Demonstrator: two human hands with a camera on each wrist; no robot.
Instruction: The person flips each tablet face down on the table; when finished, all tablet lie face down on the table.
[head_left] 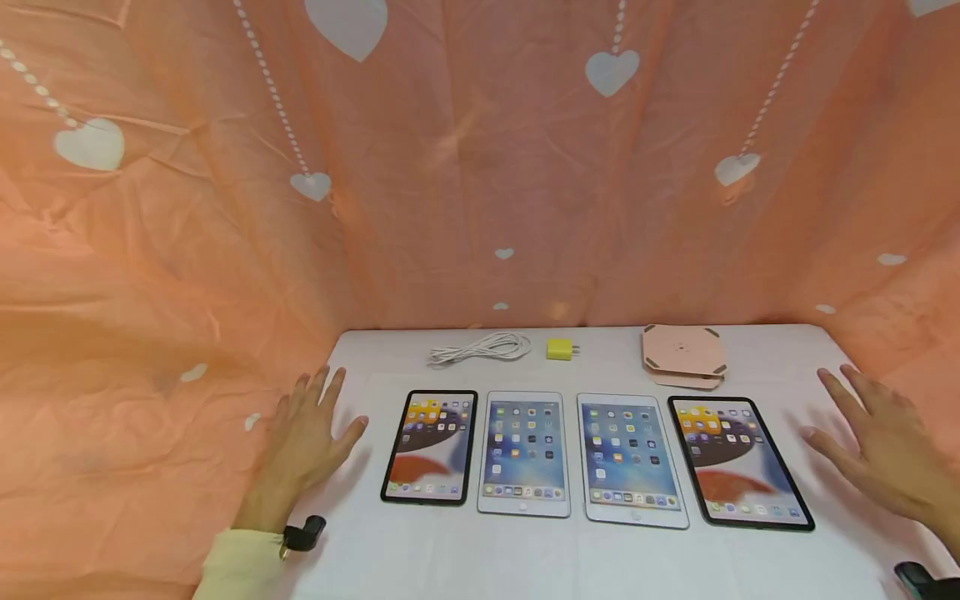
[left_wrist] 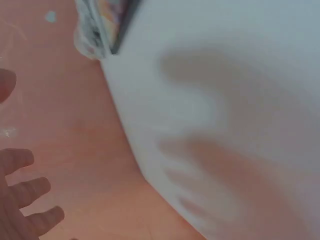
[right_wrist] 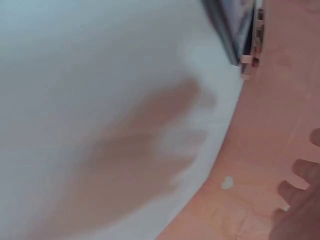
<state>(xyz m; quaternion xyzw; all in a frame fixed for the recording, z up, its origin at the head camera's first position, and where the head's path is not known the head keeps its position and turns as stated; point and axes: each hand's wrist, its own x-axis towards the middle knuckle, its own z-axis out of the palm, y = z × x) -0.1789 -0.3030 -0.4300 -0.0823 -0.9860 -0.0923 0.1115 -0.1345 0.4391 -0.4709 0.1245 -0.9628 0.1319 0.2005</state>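
Both hands hold nothing, fingers spread. My left hand (head_left: 306,437) is over the table's left side, beside a black-framed tablet (head_left: 430,447) with a lit home screen. My right hand (head_left: 885,446) is at the right side, near another black-framed tablet (head_left: 741,463). Between those two lie a white tablet (head_left: 523,454) and a second white tablet (head_left: 633,461), both lit with blue home screens. In the left wrist view the left fingers (left_wrist: 37,192) show at the lower left; the right fingers (right_wrist: 306,171) appear at the right edge of the right wrist view.
Behind the tablets lie a coiled white cable (head_left: 480,348), a yellow plug adapter (head_left: 559,349) and a pink folding stand (head_left: 684,352). The white table (head_left: 420,554) casts back shadows of the hands. An orange curtain (head_left: 480,192) with white hearts hangs around its back and sides.
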